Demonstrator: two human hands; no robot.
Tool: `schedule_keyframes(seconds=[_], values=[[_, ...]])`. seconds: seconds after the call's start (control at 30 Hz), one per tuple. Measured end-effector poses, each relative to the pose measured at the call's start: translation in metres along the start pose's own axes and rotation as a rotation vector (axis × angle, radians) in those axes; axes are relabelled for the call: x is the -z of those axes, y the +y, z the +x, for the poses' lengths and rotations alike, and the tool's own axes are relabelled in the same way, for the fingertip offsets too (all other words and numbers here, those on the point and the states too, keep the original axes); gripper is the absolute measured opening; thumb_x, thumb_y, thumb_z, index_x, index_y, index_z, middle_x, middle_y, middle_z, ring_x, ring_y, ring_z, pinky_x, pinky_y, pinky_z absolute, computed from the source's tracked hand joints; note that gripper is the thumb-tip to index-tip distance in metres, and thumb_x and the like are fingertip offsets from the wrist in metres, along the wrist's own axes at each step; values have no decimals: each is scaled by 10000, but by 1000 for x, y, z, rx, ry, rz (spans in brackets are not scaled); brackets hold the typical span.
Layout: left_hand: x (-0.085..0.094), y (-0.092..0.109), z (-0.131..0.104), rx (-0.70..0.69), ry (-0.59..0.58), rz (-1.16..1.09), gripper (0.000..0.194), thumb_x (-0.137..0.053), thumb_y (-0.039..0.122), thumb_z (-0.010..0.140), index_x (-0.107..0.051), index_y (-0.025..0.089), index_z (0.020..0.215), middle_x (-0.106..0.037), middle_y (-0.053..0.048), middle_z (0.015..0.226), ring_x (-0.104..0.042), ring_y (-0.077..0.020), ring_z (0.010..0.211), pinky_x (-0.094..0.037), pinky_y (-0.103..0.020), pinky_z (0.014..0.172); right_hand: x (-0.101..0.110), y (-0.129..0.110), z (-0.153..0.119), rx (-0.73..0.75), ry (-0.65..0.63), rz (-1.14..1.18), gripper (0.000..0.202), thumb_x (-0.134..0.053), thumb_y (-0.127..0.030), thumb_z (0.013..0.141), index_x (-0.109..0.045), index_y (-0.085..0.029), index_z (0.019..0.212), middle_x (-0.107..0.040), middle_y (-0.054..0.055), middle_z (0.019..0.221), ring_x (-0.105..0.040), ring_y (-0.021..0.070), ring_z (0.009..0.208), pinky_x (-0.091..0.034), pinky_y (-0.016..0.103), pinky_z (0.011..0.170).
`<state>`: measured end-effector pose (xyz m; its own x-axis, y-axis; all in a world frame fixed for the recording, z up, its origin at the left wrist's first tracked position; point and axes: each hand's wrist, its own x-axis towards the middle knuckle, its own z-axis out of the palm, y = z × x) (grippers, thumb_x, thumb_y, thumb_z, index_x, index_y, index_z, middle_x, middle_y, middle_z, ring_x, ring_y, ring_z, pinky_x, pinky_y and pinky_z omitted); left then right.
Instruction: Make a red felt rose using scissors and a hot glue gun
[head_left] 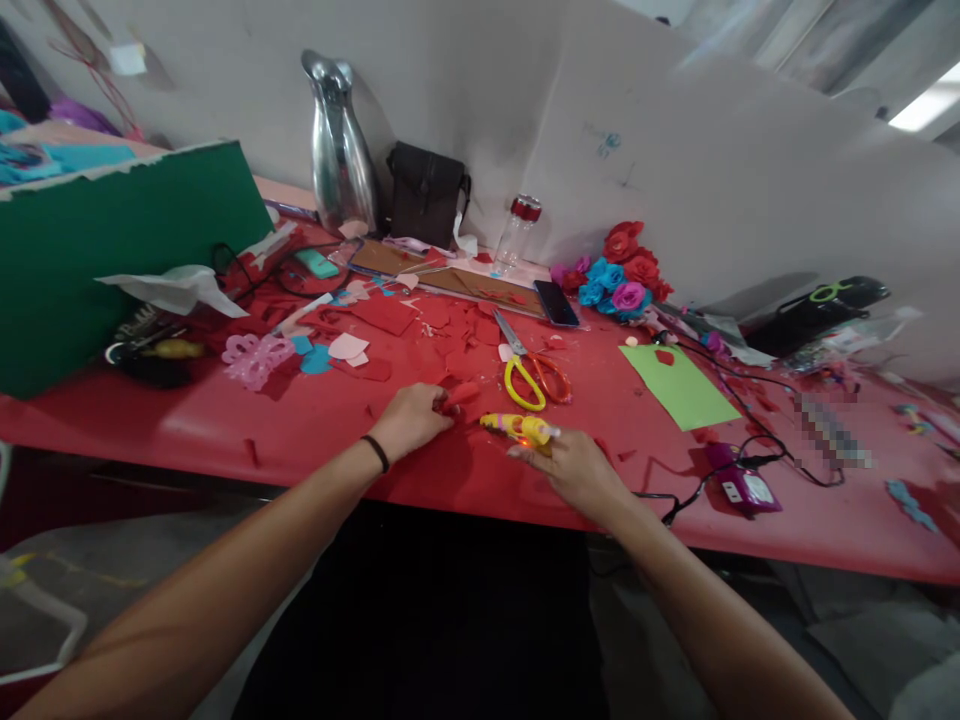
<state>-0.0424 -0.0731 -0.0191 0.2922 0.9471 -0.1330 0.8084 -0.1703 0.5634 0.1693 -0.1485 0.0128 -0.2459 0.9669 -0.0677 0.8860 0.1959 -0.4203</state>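
My right hand point(574, 470) is closed around a yellow hot glue gun point(525, 429), its nozzle pointing left and a small orange light glowing on it. Between the fingers of my left hand point(411, 420) is a red paper petal point(459, 396), partly hidden by the fingertips. The nozzle sits just right of the petal, and whether they touch I cannot tell. Behind the glue gun lie scissors point(531, 375) with one yellow and one orange handle loop, blades pointing away. Red paper scraps point(382, 312) spread over the red tabletop point(315, 448) beyond my hands.
Green board point(135, 255) stands left, near a pink lattice piece point(256, 360). A steel jug point(341, 150), black bag point(427, 190), glass bottle point(516, 235), phone point(556, 303) and paper flowers point(626, 275) line the back. Rightward lie green paper point(682, 385), a purple power box point(741, 480) and cords.
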Motion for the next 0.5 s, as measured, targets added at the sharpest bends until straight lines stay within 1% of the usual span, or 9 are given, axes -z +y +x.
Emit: schedule_keyframes(seconds=[0.07,0.13,0.23,0.3,0.37,0.43,0.5], values=[[1,1,-1,3,3,-11,137,-582,307,711,-611,183,660,-555,-10,595,-502,-149,589,-301,-270,542,-3,-4,-5,-56,13,-202,395,-453,-567,862,-599,-208,937,-692,95,827,-655,237,718,-350,273,541],[2,2,-2,17,5,-25,126,-591,303,702,-613,185,664,-556,-4,591,-504,-146,591,-304,-264,535,-6,-9,-8,-60,-1,-396,359,-454,-519,882,-568,-179,895,-675,109,793,-641,228,634,-293,280,496],[2,2,-2,20,2,-24,112,-597,289,694,-606,185,653,-554,-2,587,-510,-148,602,-308,-264,540,-8,-11,-13,71,-25,-614,191,-444,-326,917,-539,-168,866,-645,94,782,-616,198,589,-252,289,485],[2,1,-2,16,0,-19,105,-590,278,700,-602,186,651,-561,-10,597,-518,-155,616,-313,-270,554,-8,-8,-16,165,-30,-714,108,-445,-201,895,-538,-174,848,-626,77,773,-601,186,596,-253,294,493],[1,1,-1,14,-3,-16,102,-582,270,705,-603,186,652,-570,-19,612,-525,-163,629,-316,-278,568,-4,2,-19,250,-36,-780,104,-453,-139,866,-546,-182,852,-626,70,813,-592,182,625,-275,293,513],[1,1,-1,11,-6,-20,94,-581,258,702,-607,182,653,-575,-25,623,-528,-167,632,-319,-285,576,4,18,-22,287,-30,-827,113,-463,-145,861,-558,-187,906,-633,78,907,-587,184,660,-306,290,539],[1,0,0,12,-4,-31,79,-586,241,694,-612,179,653,-575,-27,624,-528,-169,629,-320,-290,577,15,40,-22,223,5,-857,154,-460,-178,876,-553,-182,999,-620,99,1022,-589,189,699,-336,287,561]])
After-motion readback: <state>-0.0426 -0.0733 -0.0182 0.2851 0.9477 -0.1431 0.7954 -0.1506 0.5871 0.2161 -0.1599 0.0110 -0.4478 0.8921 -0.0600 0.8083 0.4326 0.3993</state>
